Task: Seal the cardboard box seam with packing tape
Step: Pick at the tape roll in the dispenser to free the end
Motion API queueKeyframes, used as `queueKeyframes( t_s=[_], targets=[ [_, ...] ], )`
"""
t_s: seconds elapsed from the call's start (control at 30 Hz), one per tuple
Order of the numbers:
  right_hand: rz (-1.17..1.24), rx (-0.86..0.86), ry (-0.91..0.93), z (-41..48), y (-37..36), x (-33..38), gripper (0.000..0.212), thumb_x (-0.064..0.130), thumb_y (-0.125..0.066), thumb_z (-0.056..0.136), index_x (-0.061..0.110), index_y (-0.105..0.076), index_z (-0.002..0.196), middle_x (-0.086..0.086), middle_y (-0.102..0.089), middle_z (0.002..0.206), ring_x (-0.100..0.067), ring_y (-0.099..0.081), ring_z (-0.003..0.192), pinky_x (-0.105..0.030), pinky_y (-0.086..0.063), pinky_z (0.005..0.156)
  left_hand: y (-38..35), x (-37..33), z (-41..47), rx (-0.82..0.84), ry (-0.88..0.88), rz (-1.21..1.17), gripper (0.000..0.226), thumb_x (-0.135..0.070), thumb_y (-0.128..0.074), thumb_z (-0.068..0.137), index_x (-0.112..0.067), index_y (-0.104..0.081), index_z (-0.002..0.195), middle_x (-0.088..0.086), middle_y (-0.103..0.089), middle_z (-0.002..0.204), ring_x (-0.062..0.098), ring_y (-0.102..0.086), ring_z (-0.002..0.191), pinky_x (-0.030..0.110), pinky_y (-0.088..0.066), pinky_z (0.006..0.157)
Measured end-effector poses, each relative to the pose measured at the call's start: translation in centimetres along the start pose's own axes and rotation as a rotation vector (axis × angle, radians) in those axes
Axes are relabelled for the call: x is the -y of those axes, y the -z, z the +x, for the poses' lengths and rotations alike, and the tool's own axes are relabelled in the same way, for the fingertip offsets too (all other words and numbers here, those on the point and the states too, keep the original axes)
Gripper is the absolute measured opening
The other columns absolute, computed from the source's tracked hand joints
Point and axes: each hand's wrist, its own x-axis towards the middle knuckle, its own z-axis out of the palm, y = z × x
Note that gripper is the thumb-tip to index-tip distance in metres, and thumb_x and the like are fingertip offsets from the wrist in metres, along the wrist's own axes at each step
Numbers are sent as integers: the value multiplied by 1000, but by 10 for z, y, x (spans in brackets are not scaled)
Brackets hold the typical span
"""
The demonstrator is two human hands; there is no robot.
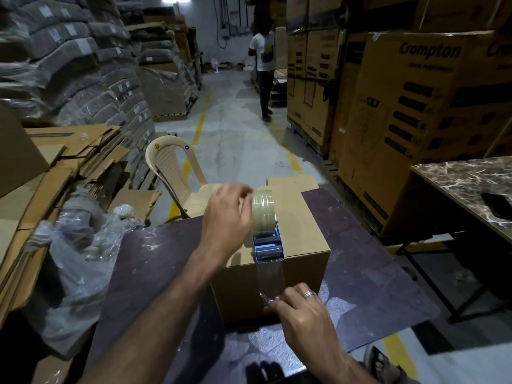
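A closed brown cardboard box (302, 239) stands on a dark table (368, 273). On its top near the front edge sits a blue tape dispenser (267, 245) with a roll of clear packing tape (262, 210). My left hand (225, 217) grips the roll and dispenser from the left. A strip of clear tape (270, 275) runs from the dispenser down the box's front face. My right hand (300, 309), wearing a ring, pinches the strip's lower end against that face.
A beige plastic chair (171, 167) stands behind the table. Flattened cartons (69, 151) and plastic wrap (80, 245) lie at left. Large stacked boxes (415, 112) and a marble-top table (465, 184) are at right. A person (264, 65) stands in the far aisle.
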Motion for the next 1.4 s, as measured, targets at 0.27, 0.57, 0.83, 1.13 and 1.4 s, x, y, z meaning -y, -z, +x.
queueKeyframes(
  t_s=[0.27, 0.57, 0.83, 1.13, 1.4],
  targets=[
    [96, 30, -30, -4, 6, 1, 27, 3, -83, 65, 13, -72, 88, -1, -66, 90, -16, -59, 73, -28, -53, 54, -10, 30, -156, 309, 31, -18, 30, -16, -62, 86, -34, -59, 109, -23, -54, 104, -2, -51, 97, 19, -45, 84],
    [-27, -48, -14, -1, 18, 8, 19, 15, -54, 84, 16, -73, 88, 1, -65, 80, -16, -58, 69, -25, -43, 53, -13, 16, -172, 219, 18, 5, 54, -21, -72, 77, -34, -49, 124, -19, -50, 113, 0, -48, 99, 13, -43, 83],
    [56, -135, -47, 4, 24, 13, 10, 19, -50, 85, 18, -52, 95, 5, -57, 73, -7, -42, 69, -19, -36, 57, -21, 18, -163, 174, -65, 53, 45, -22, -78, 74, -29, -59, 115, -16, -46, 108, 0, -47, 95, 12, -46, 77],
    [117, -41, -31, -1, 19, 9, 18, 19, -49, 88, 20, -51, 105, 5, -61, 79, -8, -50, 71, -21, -44, 59, -24, 21, -152, 125, -150, 25, 24, -36, -60, 85, -22, -71, 101, -8, -57, 100, 2, -51, 89, 11, -45, 73],
    [263, -36, -151, 0, 22, -2, 43, 3, -76, 74, 18, -58, 110, 5, -56, 102, -11, -57, 87, -25, -52, 70, -28, 21, -148, 93, -123, -38, 23, -36, -57, 86, -21, -74, 93, -8, -63, 103, 2, -52, 94, 10, -44, 80]
  ],
)
